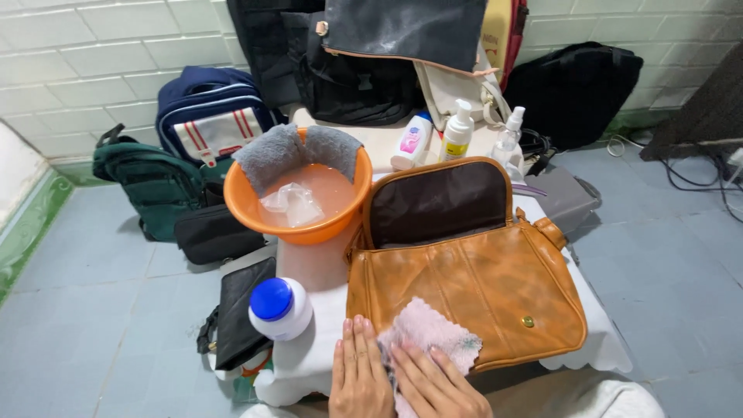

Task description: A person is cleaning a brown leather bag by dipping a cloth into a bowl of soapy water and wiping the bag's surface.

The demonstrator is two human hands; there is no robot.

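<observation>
while the tan leather bag [472, 286] lies flap-open on the white stool [309, 364], both hands press a pink cloth [433, 337] flat at its near left corner: left hand [360, 375] steadying with fingers together, right hand [437, 387] flat on the cloth.

Both my hands sit low and close together, my left hand [360, 375] lying flat, palm down, fingers straight and together pointing away from me, my right hand [437, 385] beside it angled inward, fingers spread and pressing down, the two nearly touching.
</observation>
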